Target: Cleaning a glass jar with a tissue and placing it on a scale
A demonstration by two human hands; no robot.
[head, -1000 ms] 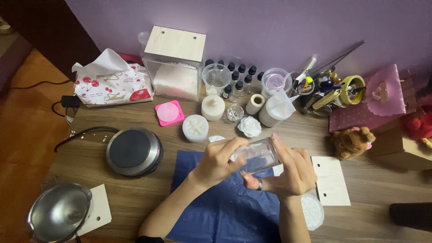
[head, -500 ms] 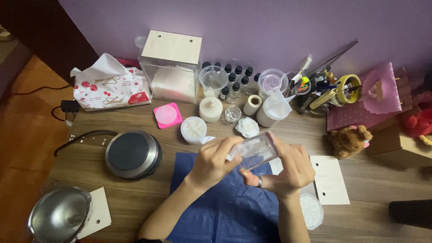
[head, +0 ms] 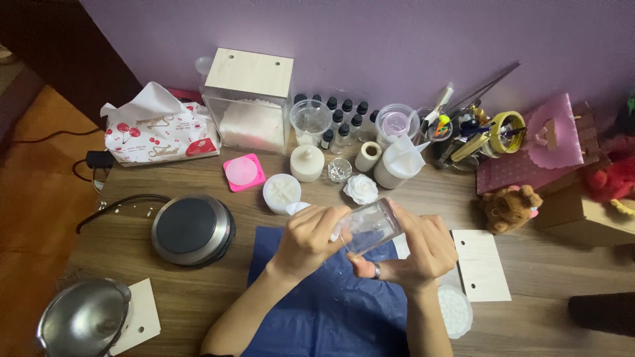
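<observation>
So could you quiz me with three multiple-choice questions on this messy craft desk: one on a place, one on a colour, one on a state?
1. Where is the round hot plate? A left of the blue cloth B on the wooden-lidded box C beside the teddy
2. The square mould is: A green B pink C black
3. The clear glass jar is: A standing on the desk B lying on the cloth C held tilted

Answers: 1 A, it sits beside the cloth's left edge. 2 B, plainly pink. 3 C, the left hand and right hand lift it slanted.
</observation>
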